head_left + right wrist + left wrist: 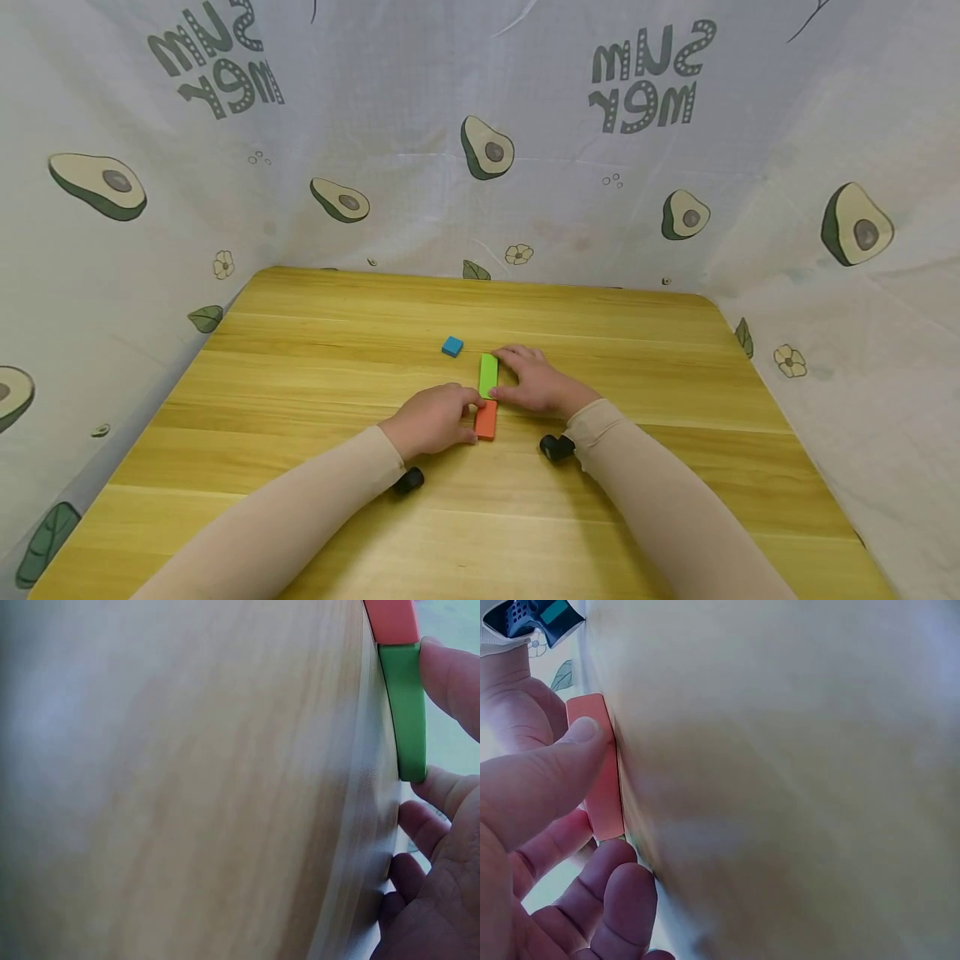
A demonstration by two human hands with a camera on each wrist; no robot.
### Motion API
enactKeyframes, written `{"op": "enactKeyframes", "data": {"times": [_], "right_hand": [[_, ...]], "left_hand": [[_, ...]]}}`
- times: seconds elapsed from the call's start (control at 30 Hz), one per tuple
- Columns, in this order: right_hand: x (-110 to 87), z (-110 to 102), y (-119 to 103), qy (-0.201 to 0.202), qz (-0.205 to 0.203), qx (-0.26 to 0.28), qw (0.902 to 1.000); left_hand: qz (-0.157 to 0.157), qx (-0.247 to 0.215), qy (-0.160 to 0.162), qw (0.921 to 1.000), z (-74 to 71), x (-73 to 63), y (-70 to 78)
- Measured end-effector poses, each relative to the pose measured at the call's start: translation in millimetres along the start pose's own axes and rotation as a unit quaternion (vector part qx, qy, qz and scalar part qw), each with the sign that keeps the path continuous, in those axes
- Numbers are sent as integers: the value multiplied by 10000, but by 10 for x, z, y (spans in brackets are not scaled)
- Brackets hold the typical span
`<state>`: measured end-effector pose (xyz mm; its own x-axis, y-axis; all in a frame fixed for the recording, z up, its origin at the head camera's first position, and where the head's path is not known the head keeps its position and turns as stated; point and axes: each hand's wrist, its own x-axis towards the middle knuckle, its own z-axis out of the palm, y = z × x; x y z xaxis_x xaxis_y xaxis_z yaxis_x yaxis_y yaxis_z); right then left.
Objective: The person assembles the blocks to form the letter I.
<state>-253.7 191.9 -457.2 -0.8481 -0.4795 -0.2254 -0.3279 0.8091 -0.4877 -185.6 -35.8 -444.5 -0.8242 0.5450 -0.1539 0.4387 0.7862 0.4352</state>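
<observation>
A green rectangular block (488,377) and a red rectangular block (486,421) lie end to end in a line on the wooden table. My left hand (431,419) holds the red block from its left side; in the left wrist view the thumb lies against the red block (606,799) and a finger is at its end. My right hand (540,385) grips the green block from the right. In the right wrist view, its thumb is near the joint of the two blocks and its index fingertip at the far end of the green block (406,712).
A small blue block (452,347) lies on the table (360,317), left of the green block's far end. Black wrist devices (557,448) show beneath both sleeves. A white cloth (420,225) printed with avocados surrounds the table's back and sides.
</observation>
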Motion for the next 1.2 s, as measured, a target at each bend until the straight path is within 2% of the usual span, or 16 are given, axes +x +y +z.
{"op": "enactKeyframes", "data": {"times": [1.2], "right_hand": [[51,-13,-37,-20,67,-101,9999]], "left_hand": [[-64,75,-118,9999,-107,64,-75]]}}
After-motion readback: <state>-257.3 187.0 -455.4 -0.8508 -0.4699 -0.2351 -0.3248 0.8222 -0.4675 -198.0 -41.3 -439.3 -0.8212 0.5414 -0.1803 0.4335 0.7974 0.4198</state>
